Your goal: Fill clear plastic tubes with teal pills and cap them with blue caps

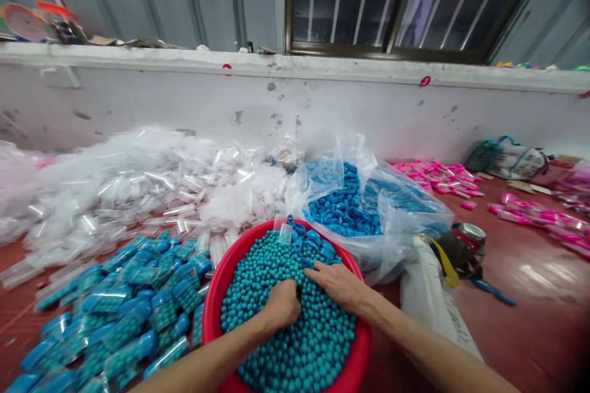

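A red tub [212, 319] in front of me is full of small teal beads [304, 359]. My left hand [282, 304] is closed low over the beads; whatever is inside its fingers is hidden. Beside it, my right hand [335, 282] reaches over the beads with its fingers stretched out. Its fingertips are close to several blue plastic caps [313, 239] lying on the beads at the far rim; whether it touches one I cannot tell. A clear plastic tube [284, 233] lies by those caps.
Bead-filled tubes with blue caps [122, 325] cover the floor at left. Behind them rises a heap of clear empty tubes [138, 178]. A plastic bag of blue caps [345, 202] stands beyond the tub. Pink pieces [437, 177], a lidded jar [470, 234] and a white sack [426, 295] are at right.
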Available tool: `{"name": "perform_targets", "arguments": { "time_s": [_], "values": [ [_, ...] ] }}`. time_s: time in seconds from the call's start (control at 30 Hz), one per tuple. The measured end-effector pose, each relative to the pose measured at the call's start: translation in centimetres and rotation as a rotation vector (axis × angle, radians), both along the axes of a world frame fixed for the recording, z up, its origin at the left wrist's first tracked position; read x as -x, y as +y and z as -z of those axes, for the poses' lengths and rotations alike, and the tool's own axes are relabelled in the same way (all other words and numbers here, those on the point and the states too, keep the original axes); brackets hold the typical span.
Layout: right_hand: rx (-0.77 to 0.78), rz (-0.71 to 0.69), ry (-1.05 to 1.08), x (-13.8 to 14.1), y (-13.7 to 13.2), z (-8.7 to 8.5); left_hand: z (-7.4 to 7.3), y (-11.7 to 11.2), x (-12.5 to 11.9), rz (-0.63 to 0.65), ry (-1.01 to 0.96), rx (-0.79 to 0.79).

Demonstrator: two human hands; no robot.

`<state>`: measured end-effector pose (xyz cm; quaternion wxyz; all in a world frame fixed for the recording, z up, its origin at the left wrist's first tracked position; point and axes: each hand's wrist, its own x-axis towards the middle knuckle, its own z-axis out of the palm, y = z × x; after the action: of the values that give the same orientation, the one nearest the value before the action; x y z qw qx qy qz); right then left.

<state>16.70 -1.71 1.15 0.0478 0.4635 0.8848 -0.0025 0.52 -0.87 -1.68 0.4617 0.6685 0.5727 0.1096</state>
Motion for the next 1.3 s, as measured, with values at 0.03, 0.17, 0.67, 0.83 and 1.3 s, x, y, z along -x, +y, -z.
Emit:
{"name": "perform_targets", "arguments": {
  "time_s": [0.03, 0.17, 0.67, 0.83, 1.3],
  "values": [
    [0.024, -0.006, 0.032, -0.2, 0.1, 0.1, 0.3, 0.1, -0.3, -0.034, -0.07, 0.048],
    [0.038, -0.037, 0.067, -0.7, 0.6, 0.6, 1.1, 0.2, -0.3, -0.125, -0.378, 0.267],
    [-0.182, -0.066, -0.068, 2.0, 0.4, 1.5, -1.3, -0.8, 5.2, -0.286, -0.731, 0.411],
    [-0.248, 0.006, 0.028, 3.1, 0.1, -0.4, -1.4, -1.2, 5.6, -0.288, -0.443, 0.113],
    [0.246, 0.03, 0.777, 4.4, -1.3, 0.0, -1.2, -1.7, 4.6, -0.195, -0.567, 0.03]
  ]
}}
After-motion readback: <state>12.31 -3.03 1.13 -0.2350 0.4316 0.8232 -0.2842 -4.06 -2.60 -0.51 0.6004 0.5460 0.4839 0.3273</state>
